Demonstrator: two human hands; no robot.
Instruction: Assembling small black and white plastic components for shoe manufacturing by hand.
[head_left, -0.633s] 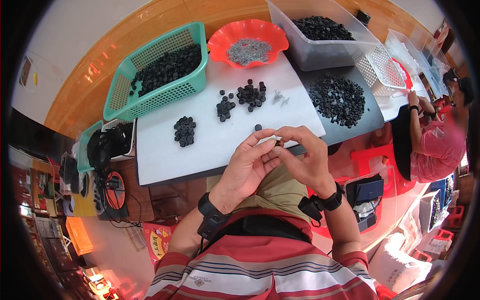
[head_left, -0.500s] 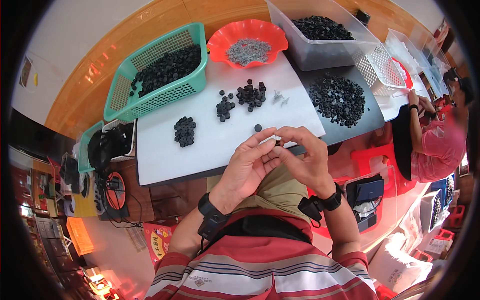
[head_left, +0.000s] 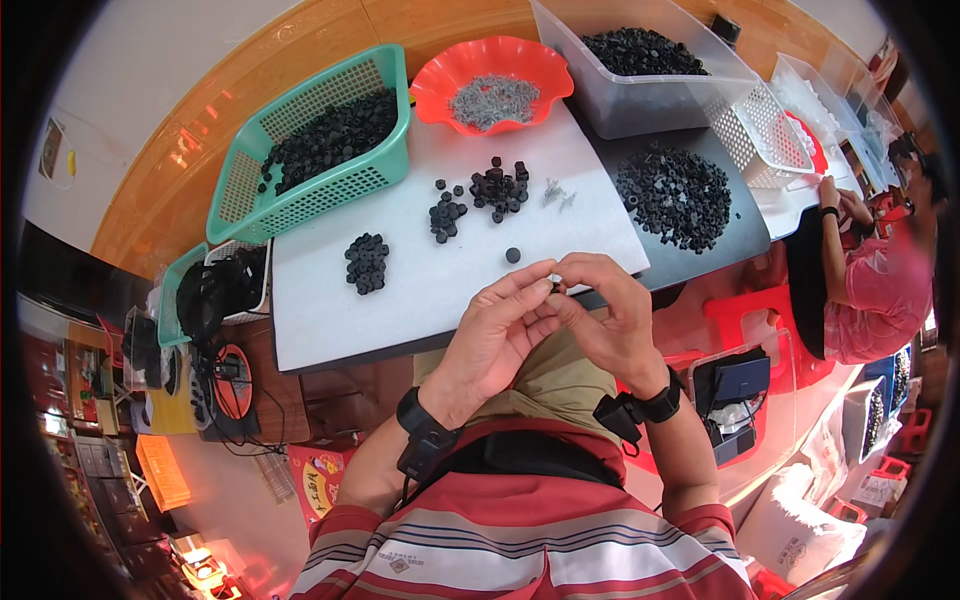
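Just over the table's near edge, my left hand [head_left: 498, 335] and my right hand [head_left: 612, 318] meet, fingertips pinched together. Between them is a small dark part [head_left: 556, 287], mostly covered by the fingers; its exact kind does not show. One round black piece [head_left: 513, 255] lies alone on the white mat [head_left: 330, 325], just beyond my left fingertips. Farther off on the mat sit a neat cluster of black knobs [head_left: 367, 264], a smaller heap [head_left: 446, 217] and a larger heap [head_left: 499, 190]. Beside the larger heap rest several thin silvery screws [head_left: 556, 192].
Along the back stand a green basket [head_left: 310, 215] of black parts, a red wavy bowl [head_left: 430, 95] of screws and a clear bin [head_left: 650, 110]. A wide pile of black pieces [head_left: 675, 200] covers the dark board at right. Another person [head_left: 870, 290] works at far right.
My hands stay joined around the small part, with only slight finger movement. The things on the table keep their places; the whole view shifts a little.
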